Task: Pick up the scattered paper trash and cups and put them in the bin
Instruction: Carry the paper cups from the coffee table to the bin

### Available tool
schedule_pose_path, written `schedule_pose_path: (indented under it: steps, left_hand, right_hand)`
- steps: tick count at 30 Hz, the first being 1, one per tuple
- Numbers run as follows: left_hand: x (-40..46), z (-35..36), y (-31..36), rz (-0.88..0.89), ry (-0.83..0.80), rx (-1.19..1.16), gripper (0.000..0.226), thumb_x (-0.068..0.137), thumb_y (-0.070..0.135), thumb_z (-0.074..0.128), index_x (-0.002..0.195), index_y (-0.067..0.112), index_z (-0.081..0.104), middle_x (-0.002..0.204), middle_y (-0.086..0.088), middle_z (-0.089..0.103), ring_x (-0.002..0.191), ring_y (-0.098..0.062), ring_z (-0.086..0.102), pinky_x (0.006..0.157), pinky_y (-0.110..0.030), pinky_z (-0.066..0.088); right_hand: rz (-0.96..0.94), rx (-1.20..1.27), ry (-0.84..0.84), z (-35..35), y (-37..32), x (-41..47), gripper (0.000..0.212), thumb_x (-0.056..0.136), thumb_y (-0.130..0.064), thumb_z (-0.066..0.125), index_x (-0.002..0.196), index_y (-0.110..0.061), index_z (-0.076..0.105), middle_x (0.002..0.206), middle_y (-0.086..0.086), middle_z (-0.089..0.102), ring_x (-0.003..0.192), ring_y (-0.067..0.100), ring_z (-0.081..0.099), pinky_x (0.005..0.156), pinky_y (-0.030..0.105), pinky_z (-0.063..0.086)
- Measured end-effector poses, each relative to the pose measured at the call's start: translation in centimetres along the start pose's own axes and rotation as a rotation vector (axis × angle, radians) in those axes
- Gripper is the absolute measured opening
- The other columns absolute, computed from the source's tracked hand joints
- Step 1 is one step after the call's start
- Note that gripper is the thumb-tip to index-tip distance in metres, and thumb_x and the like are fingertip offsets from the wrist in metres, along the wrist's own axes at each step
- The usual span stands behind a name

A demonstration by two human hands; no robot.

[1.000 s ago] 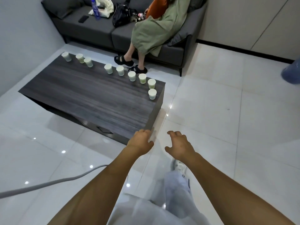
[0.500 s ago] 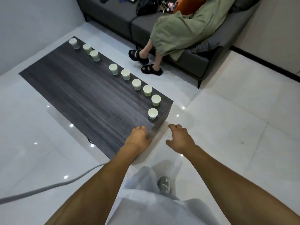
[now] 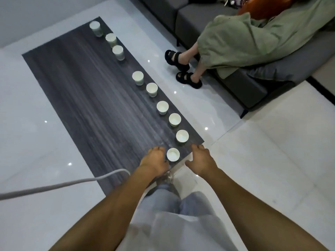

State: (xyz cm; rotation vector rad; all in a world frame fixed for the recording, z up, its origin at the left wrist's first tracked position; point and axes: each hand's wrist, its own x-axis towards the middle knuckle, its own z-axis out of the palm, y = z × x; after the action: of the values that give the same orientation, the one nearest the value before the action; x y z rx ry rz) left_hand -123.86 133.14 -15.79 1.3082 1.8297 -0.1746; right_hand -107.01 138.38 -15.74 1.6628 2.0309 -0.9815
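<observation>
Fingers on my left hand (image 3: 155, 160) are loosely curled, holding nothing, thumb just beside the nearest cup (image 3: 173, 154) at its 9 o'clock. Right hand (image 3: 201, 159) at the cup's 3 o'clock, fingers relaxed and spread, empty, over the corner of the dark wood table (image 3: 94, 98). Nearest cup upright, near the table's close corner. Eight more cups (image 3: 182, 136) run in a line toward 11 o'clock along the table's right edge. Grey cable (image 3: 59, 185) crosses the floor at 8 o'clock.

cups (image 3: 162, 107) along table's (image 3: 87, 98) right edge
</observation>
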Motion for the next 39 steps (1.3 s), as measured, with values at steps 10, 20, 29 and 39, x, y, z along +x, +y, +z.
schedule_pose_path:
  steps: [10,20,29,39]
  left_hand:
    - [6.6,0.4,1.2,-0.210,0.029,-0.198,0.056,0.091,0.030,0.054,0.139,0.009,0.034,0.138,-0.011,0.040,0.129,-0.028,0.035,0.102,-0.041,0.038]
    - [13.3,8.6,4.2,-0.465,0.118,-0.291,0.058,0.091,0.036,0.053,0.140,0.014,0.031,0.142,-0.009,0.037,0.129,-0.028,0.036,0.105,-0.039,0.037]
    - [18.3,16.3,4.4,-0.495,0.255,-0.215,0.078,0.088,0.039,0.060,0.149,0.025,0.013,0.158,-0.010,0.005,0.145,-0.033,0.009,0.115,-0.046,0.020]
    - [17.3,19.8,2.6,-0.477,0.337,-0.256,0.067,0.089,0.029,0.060,0.146,0.023,0.025,0.154,-0.005,0.021,0.140,-0.026,0.024,0.107,-0.038,0.036]
  right_hand:
    - [-0.162,-0.186,-0.162,-3.8,-0.2,10.4,0.062,0.088,-0.027,0.060,0.142,-0.018,0.032,0.138,0.011,0.040,0.125,0.033,0.040,0.100,0.042,0.043]
    - [-0.412,-0.449,-0.259,-3.3,2.9,20.3,0.056,0.086,-0.028,0.064,0.134,-0.019,0.037,0.137,0.007,0.041,0.123,0.029,0.039,0.094,0.040,0.044]
    - [-0.584,-0.569,-0.319,4.2,4.4,25.3,0.080,0.078,-0.031,0.074,0.144,-0.027,0.027,0.153,0.006,0.020,0.136,0.032,0.021,0.104,0.048,0.039]
    - [-0.622,-0.607,-0.288,7.9,6.6,24.1,0.066,0.084,-0.011,0.066,0.140,-0.024,0.036,0.145,0.005,0.032,0.131,0.029,0.031,0.096,0.043,0.047]
